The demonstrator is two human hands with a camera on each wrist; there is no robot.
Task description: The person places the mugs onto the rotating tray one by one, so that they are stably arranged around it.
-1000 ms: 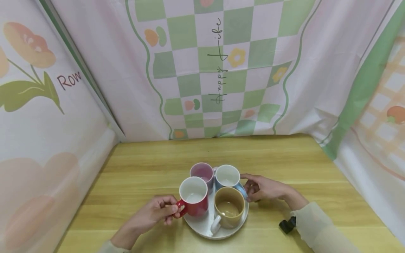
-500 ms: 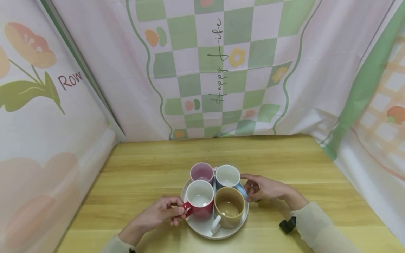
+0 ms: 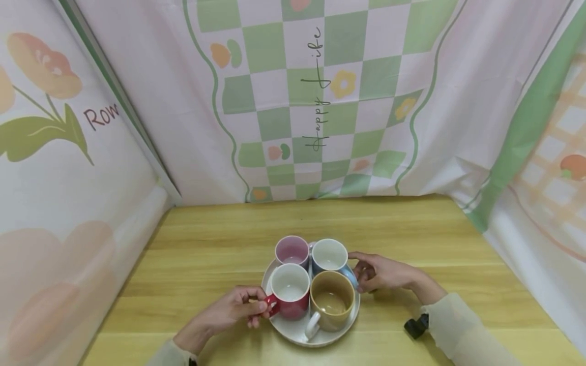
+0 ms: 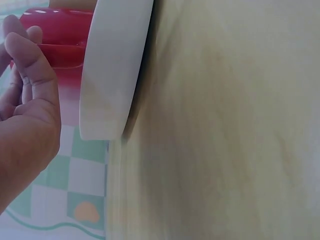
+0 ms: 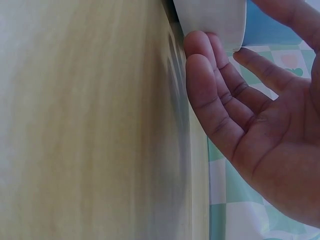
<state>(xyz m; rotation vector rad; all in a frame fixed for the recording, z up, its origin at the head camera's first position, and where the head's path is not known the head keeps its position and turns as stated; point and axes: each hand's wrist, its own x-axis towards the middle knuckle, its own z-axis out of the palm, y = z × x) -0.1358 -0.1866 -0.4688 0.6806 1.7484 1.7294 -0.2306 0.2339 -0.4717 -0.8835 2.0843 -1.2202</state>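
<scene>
In the head view a round white tray [image 3: 293,334] carries a red mug [image 3: 293,305], a pink mug [image 3: 292,248], a blue mug [image 3: 329,249] and a tan mug [image 3: 331,310]. My left hand [image 3: 240,307] pinches the red mug's handle [image 4: 62,55] between thumb and fingers; the mug stands at the tray's front left, upright. On the other side, my right hand [image 3: 382,273] lies beside the blue mug's handle, and in the right wrist view its loosely bent fingers [image 5: 202,82] are right at the tray's white wall [image 5: 215,17].
Under the tray is a wood-grain table [image 3: 220,229]. A small black object [image 3: 415,326] shows by the right sleeve [image 3: 462,325]. Behind the table hangs a green-and-white checked cloth [image 3: 306,101], and printed cloths stand at both sides.
My left hand has brought the red mug right and down onto the tray's front left, beside the tan mug. The right hand has stayed in place.
</scene>
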